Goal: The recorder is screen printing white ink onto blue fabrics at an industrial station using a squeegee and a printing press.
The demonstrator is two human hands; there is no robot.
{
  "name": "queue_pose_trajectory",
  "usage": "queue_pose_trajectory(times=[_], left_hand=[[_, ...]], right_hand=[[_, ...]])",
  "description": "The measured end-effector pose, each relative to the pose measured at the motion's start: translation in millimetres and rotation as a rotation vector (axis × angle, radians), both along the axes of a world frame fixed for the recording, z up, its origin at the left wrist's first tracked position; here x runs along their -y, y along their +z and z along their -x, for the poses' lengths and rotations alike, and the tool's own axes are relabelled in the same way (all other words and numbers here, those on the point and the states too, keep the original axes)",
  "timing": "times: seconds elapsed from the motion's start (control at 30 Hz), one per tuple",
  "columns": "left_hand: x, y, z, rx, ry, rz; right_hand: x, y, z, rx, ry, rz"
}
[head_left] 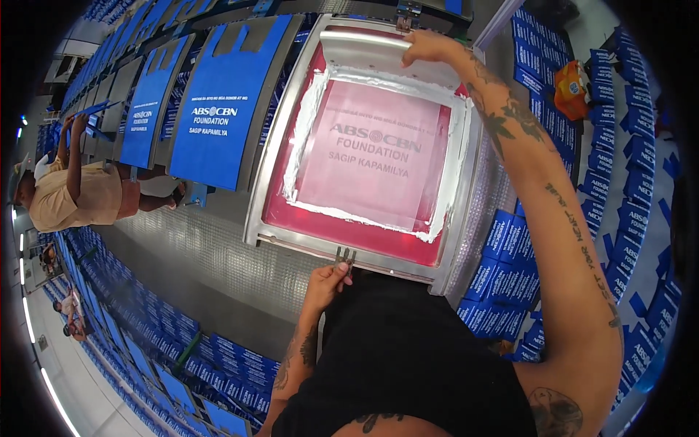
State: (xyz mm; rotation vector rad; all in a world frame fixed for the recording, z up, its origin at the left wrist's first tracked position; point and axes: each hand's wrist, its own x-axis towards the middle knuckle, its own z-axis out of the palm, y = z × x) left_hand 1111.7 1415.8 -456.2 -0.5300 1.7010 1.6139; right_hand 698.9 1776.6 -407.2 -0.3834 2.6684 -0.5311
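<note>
In front of me lies a screen-printing frame (273,189) with metal sides and a reddish mesh. White ink is smeared round the pale, see-through middle, where grey lettering shows. A metal squeegee (364,49) lies across the far end of the mesh. My right hand (435,49) reaches over the frame's right side, its fingers closed on the squeegee's right end. At the near edge, the thumb and fingers of my left hand (329,285) pinch a small pronged metal piece (345,256) by the frame's rim.
Blue bag panels (227,102) lie on boards along the bench to the left. A person (73,182) in a tan shirt stands there, arms raised. Rows of printed blue pieces (502,255) cover the right side, near an orange container (570,89). A metal hinge clamp (408,11) sits beyond the frame.
</note>
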Motion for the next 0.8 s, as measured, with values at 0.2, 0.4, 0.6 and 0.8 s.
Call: queue_pose_trajectory(times=[0.2,0.4,0.6,0.8], left_hand=[[12.3,-34.9,-10.5,-0.005,-0.08,-0.088],[19.1,-46.4,13.9,-0.121,-0.394,-0.146],[23.0,-53.5,26.3,-0.168,-0.576,-0.197],[36.2,-23.2,57.5,-0.244,-0.876,-0.041]], right_hand=[[33.8,-24.6,-67.4,-0.138,-0.117,-0.051],[88.5,-5.6,-184.8,-0.151,-0.167,-0.102],[184.0,1.7,-366.8,-0.299,-0.16,-0.197],[179.1,14.0,-371.8,-0.3,-0.274,-0.069]])
